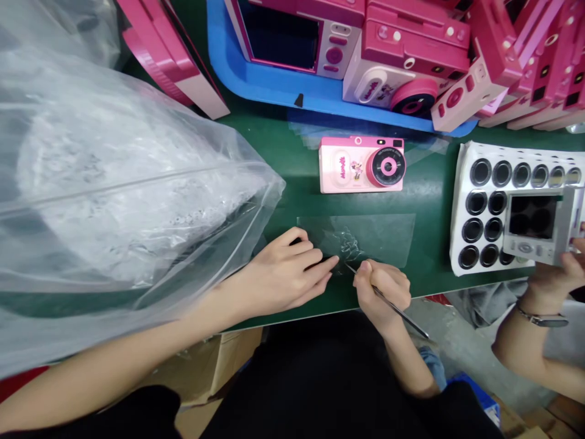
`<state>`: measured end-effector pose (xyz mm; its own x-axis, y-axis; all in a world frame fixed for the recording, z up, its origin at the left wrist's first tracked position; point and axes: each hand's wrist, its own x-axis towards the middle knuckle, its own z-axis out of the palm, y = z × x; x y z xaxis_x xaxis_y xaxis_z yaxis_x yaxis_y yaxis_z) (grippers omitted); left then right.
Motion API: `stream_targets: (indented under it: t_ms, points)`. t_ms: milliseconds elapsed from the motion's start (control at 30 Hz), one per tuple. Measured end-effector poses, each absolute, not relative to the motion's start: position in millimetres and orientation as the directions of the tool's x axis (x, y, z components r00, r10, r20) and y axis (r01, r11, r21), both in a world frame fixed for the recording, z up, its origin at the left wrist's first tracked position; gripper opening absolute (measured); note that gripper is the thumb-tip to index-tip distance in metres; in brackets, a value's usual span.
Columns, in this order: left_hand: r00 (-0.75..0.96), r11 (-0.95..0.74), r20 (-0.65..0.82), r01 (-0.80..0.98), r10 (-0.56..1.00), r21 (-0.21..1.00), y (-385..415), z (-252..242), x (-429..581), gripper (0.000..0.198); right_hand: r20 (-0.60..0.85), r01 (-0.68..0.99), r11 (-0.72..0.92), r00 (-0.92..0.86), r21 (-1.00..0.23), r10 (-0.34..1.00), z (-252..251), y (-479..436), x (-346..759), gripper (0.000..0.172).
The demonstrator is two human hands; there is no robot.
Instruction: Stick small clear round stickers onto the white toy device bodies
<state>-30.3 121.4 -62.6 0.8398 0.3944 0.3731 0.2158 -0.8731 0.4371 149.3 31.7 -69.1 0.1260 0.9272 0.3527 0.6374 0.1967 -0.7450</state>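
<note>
My right hand (381,292) is shut on a thin pointed metal tool, possibly tweezers (402,314), and its tip touches a clear plastic film (379,241) lying flat on the green work mat (283,146). My left hand (283,271) rests beside the tool tip, its fingertips on the film's left part. A crumpled, shiny patch shows on the film between my hands. Above the film lies a pink toy camera (361,164) with a cartoon decal and a round black lens. Neither hand touches it.
A large clear plastic bag (114,183) fills the left side. A blue tray (292,91) holds pink camera parts at the back. A co-worker's hand (548,274) holds a camera shell (532,225) above a white holder with round black cups (484,207). Cardboard boxes sit below the bench.
</note>
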Motion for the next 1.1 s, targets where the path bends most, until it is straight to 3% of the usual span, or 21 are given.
stream_targets:
  t_ms: [1100]
  points:
    - [0.841,-0.866,0.361,0.225,0.404,0.446,122.1,-61.7,-29.4,0.018,0.371,0.621,0.2,0.157,-0.757,0.915,-71.6,30.3,149.0,0.046]
